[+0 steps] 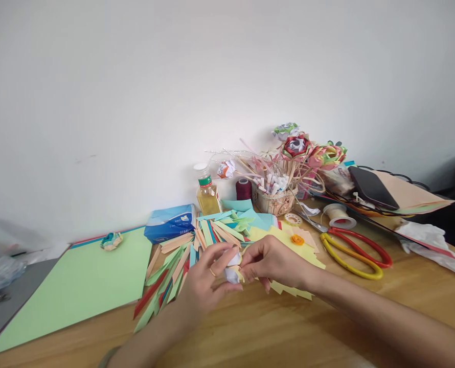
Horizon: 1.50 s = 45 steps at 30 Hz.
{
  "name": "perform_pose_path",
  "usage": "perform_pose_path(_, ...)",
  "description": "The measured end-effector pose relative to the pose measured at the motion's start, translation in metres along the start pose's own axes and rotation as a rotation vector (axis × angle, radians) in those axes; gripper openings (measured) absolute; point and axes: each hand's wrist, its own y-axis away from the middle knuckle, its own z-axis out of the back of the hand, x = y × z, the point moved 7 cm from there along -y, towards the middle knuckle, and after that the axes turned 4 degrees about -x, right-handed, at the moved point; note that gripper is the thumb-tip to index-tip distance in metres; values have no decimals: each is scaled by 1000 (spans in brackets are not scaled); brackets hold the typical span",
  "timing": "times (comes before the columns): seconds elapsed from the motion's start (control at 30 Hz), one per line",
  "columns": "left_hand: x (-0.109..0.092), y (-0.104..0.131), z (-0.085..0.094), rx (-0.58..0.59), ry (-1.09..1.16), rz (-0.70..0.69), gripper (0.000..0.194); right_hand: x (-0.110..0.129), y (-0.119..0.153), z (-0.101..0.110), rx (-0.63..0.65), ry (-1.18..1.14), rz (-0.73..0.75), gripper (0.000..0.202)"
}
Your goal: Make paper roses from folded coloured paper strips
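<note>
Between my two hands is a small paper flower (pixel 232 275) with white and pale yellow petals. My left hand (pixel 208 276), with a ring on one finger, curls around its left side. From the right, my right hand (pixel 268 263) pinches its pale yellow edge between thumb and fingers. Parts of the flower are hidden behind the fingers. Just behind and left of my hands lie many coloured paper strips (pixel 174 263). Yellow paper sheets (pixel 285 291) with a stepped edge spread beneath and beyond my right hand. A small orange paper coil (pixel 297 239) rests on them.
Scissors (pixel 356 250) with red and yellow handles lie to the right, near a white spool (pixel 339 215). A basket (pixel 275 202) holds paper flowers at the back. Beside it stand a bottle (pixel 208 194) and a tissue pack (pixel 169 223). Green sheets (pixel 85 286) cover the left.
</note>
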Motion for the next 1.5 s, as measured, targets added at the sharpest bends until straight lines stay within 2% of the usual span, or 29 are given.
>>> perform_pose_path(0.23,13,3,0,2,112,134,56,7,3,-1,28,-18,30,35)
perform_pose_path(0.33,20,5,-3,55,205,240,47,7,3,-1,46,-8,6,34)
perform_pose_path(0.43,24,7,-6,74,257,323,44,5,1,1,11,16,11,28)
perform_pose_path(0.73,22,9,-11,42,400,425,42,0,-3,4,-131,49,36,15)
perform_pose_path(1.1,33,14,-14,32,466,532,40,6,-1,4,-90,77,79,21)
perform_pose_path(1.23,30,13,-15,41,482,522,40,4,-2,5,-118,87,92,18)
perform_pose_path(1.5,30,14,-19,52,592,604,38,1,-1,6,-172,75,87,19)
